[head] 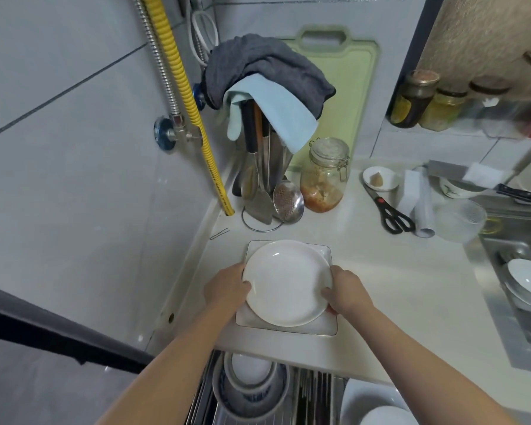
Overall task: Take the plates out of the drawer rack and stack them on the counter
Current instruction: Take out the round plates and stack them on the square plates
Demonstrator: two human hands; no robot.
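Note:
A round white plate (287,282) lies over a square white plate (288,328) on the pale counter (396,286). My left hand (227,286) grips the round plate's left rim, thumb on top. My right hand (345,291) grips its right rim the same way. Below the counter edge the open drawer rack (313,394) holds stacked blue-patterned bowls (249,391) on the left and white plates (377,409) on the right, partly hidden by my forearms.
Behind the plates stand a utensil holder (264,185) draped with cloths, a glass jar (325,176), a green cutting board (347,87), a small dish (380,178) and scissors (390,213). A sink (521,271) with white bowls lies to the right. A tiled wall with pipes rises on the left.

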